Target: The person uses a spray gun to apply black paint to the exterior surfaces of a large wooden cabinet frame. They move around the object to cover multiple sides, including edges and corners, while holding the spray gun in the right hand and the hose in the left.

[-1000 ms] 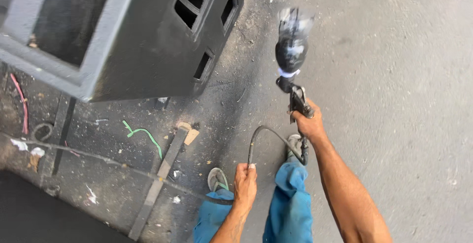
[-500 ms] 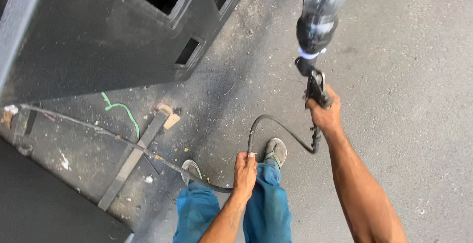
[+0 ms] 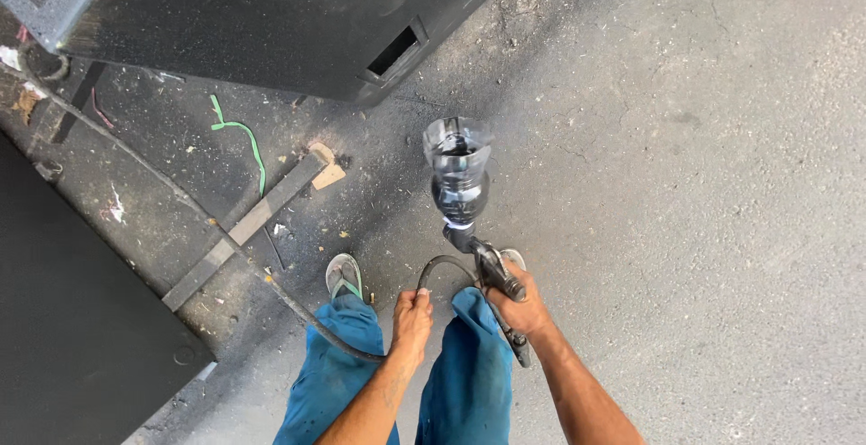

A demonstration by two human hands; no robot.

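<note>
Right hand (image 3: 523, 305) closed round spray gun (image 3: 492, 269), bottle (image 3: 458, 174) part full of dark paint. Left hand (image 3: 412, 314) grips hose (image 3: 433, 269). Black box (image 3: 271, 21) looks coated; gun aimed away.

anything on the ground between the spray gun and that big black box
Nothing visible does. The spray gun, in the right hand, points over bare pavement toward the black box. The wood strip and green wire lie off to the left.
</note>
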